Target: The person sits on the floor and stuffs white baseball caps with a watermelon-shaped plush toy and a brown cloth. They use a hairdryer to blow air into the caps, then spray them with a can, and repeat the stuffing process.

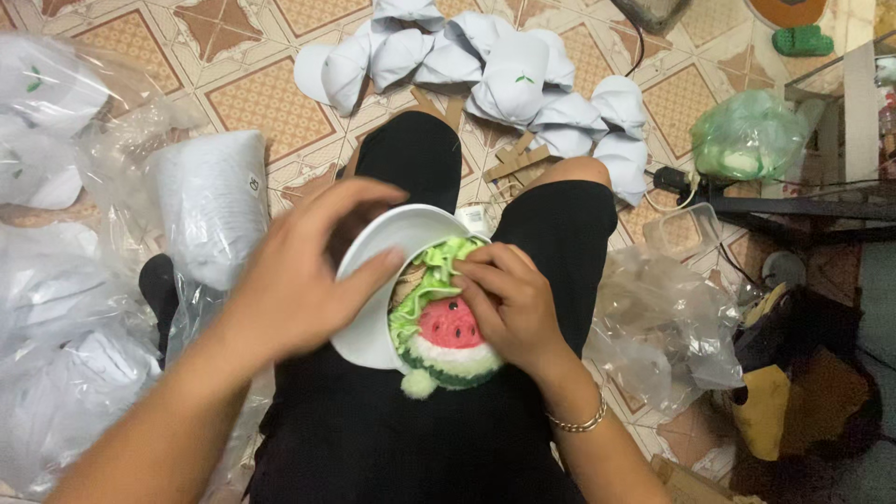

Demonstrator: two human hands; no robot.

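White cap: your left hand clasps its brim; your right hand fingers pinch the watermelon plush (green frill) inside it.

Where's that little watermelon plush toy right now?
The watermelon plush toy lies on the person's lap, mid-frame, under the right hand, against the white cap the left hand holds.

head cam | looks steeply down | close over lap | single view
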